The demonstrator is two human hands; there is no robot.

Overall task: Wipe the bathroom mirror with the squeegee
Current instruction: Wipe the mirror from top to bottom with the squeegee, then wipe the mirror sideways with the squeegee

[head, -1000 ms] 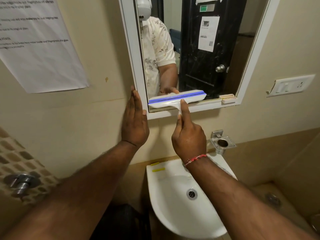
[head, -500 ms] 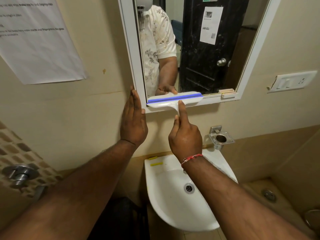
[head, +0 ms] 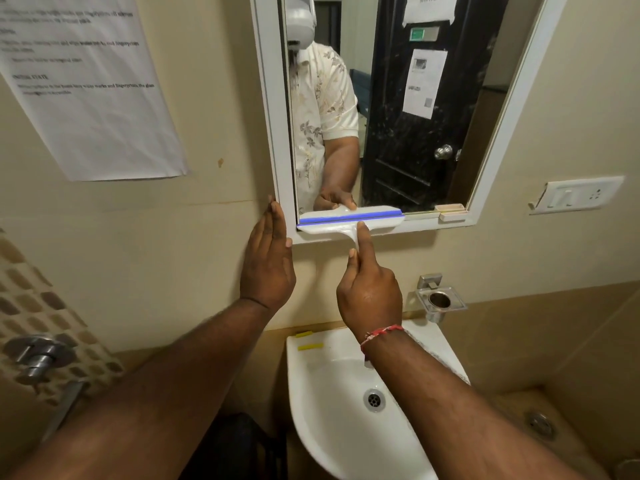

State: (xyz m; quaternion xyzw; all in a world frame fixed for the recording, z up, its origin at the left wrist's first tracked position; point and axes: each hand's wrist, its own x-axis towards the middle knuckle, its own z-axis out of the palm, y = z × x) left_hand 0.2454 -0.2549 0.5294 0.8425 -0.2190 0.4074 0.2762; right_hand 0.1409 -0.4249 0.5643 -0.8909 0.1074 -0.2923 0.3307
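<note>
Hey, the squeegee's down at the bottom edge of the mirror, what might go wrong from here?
The squeegee blade sits at the lower frame of the mirror, so wiped water may run onto the wall above the sink. Sliding right, it may knock the small beige block on the ledge.

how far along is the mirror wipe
Done: the squeegee sits at the mirror's bottom left edge, so that strip looks wiped. In hand: right hand grips its handle, left hand flat against the frame. Left: the glass's right side, where pale specks show.
</note>
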